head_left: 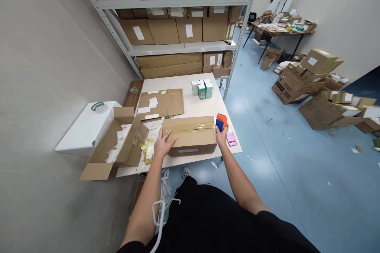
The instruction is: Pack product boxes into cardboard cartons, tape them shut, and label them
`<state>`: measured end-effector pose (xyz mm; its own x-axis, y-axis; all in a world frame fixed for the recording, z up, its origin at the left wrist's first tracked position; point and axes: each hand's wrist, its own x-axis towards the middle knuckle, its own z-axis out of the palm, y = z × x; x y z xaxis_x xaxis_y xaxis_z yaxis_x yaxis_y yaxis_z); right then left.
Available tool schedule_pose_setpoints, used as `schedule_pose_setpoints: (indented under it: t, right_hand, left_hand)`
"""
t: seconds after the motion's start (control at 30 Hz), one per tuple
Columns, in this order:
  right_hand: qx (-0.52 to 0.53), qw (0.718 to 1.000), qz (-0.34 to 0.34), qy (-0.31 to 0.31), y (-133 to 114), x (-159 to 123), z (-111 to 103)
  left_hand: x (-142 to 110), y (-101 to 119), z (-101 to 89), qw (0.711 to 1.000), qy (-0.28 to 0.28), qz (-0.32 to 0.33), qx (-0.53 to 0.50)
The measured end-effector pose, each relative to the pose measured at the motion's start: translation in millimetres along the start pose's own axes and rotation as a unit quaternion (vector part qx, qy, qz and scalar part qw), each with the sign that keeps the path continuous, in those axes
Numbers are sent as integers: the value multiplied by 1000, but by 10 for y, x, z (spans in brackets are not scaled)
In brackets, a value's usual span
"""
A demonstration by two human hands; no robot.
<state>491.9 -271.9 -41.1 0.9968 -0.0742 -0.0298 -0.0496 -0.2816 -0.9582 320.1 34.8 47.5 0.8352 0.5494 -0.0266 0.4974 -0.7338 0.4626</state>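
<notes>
A closed cardboard box lies lengthwise across the near side of the table, with shiny clear tape along its top seam. Resting on its left end is my left hand, fingers spread over the top and edge. At the right end, my right hand is closed around an orange and blue tape dispenser, held against the box's corner. A pink packet lies just right of that hand. Left of the box sits crumpled yellowish tape.
An open carton with white paper inside stands at left, beside a white box bearing a tape roll. Flattened cardboard and several small green-white boxes are farther back. Behind rises a shelf; cartons stand at right.
</notes>
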Motion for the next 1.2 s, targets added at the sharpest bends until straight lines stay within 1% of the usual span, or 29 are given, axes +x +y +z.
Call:
schedule_pose_setpoints:
  t: [0.1, 0.17, 0.23, 0.3, 0.37, 0.43, 0.5, 0.57, 0.6, 0.67, 0.73, 0.83, 0.93, 1.03, 1.13, 1.2]
  right_hand:
    - [-8, 998, 35, 55, 31, 83, -169]
    - [-16, 998, 27, 56, 28, 163, -276]
    - [-29, 999, 16, 39, -16, 240, -376]
    - [-51, 998, -2, 31, -116, 291, -472]
    - [-63, 997, -35, 41, -279, 300, -547]
    - [-32, 996, -74, 26, -494, 265, -559]
    - [48, 992, -108, -51, -725, 195, -469]
    - [147, 969, -128, -151, -919, 101, -285]
    - [184, 955, -128, -195, -986, 50, -173]
    - [222, 932, -120, -261, -1044, -49, 43]
    - [222, 921, -109, -300, -1006, -130, 202]
    - [202, 921, -107, -316, -864, -196, 297]
    - [182, 922, -126, -317, -755, -211, 294]
    - [175, 921, -136, -320, -728, -211, 280]
    - [176, 918, -139, -327, -741, -207, 266]
    - [169, 916, -146, -334, -757, -204, 249]
  left_hand:
    - [67, 173, 96, 1000, -4, 25, -10]
    - [109, 267, 141, 999, -7, 29, -11]
    - [145, 326, 157, 1000, -13, 24, -12]
    - [170, 350, 153, 1000, -18, 18, -13]
    - [178, 354, 143, 1000, -21, 16, -12]
    - [170, 354, 139, 1000, -21, 13, -8]
    - [152, 358, 138, 1000, -21, 13, -3]
    - [131, 364, 134, 1000, -24, 14, 4]
    - [121, 367, 130, 999, -27, 16, 7]
    - [107, 371, 118, 999, -35, 19, 13]
    - [101, 369, 107, 998, -48, 19, 20]
    - [105, 355, 107, 997, -65, 19, 31]
    - [114, 337, 113, 997, -70, 20, 39]
    - [130, 355, 87, 996, -74, 19, 54]
    - [201, 475, 9, 996, -55, 39, 54]
    - [302, 631, -63, 998, -27, 64, -5]
